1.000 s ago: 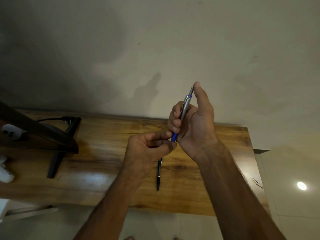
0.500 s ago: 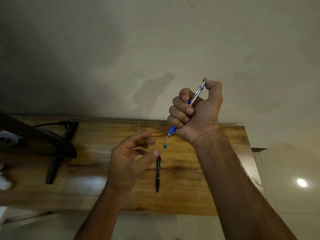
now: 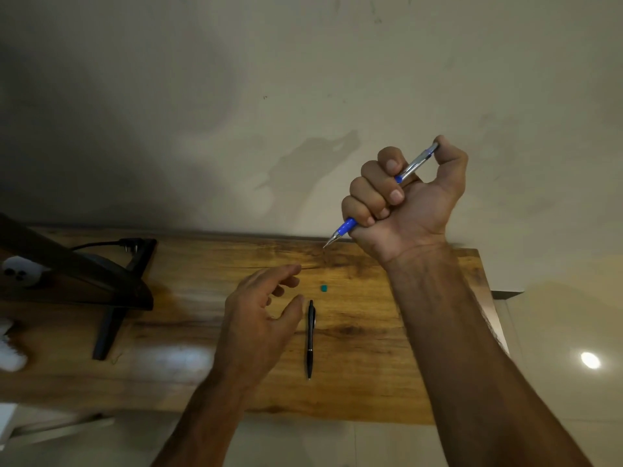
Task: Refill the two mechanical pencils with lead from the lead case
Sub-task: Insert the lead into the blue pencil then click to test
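Observation:
My right hand (image 3: 404,200) grips a blue and silver mechanical pencil (image 3: 409,168) in a fist, tip pointing down-left, with the thumb on the top button. It hovers above the back edge of the wooden table (image 3: 387,365). My left hand (image 3: 259,318) hangs just over the table with loosely spread fingers and holds nothing. A black mechanical pencil (image 3: 310,338) lies flat on the table right beside the left thumb. A small teal piece (image 3: 324,288) sits on the wood between the two hands. The lead case is hidden from view.
A dark stand with legs (image 3: 111,284) takes up the table's left part, with a black cable plug (image 3: 129,244) behind it and a white device (image 3: 18,271) at its far left. The wall rises right behind the table. Tiled floor lies to the right.
My left hand let go of the pencil tip and dropped to the table, fingers spread. The right hand closed into a fist on the blue pencil and tilted it, thumb bent onto the button.

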